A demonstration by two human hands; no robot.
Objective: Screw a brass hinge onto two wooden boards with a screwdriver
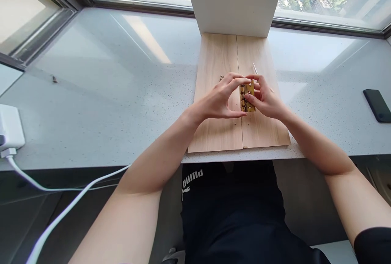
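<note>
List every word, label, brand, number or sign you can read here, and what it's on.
"PUMA", in white on the dark clothing over the lap, with a leaping-cat sign beside it.
No lettering can be made out on the brass-coloured hinge, the phone or the white plug block.

Bench [91, 109] lt grey, speckled. Two wd boards [214, 133] side by side, mid. Blk phone [377, 106] R; wht adapter [12, 127] L.

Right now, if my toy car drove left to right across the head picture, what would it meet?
White charger, small brown bit, left hand, gold hinge, right hand, black phone.
</note>
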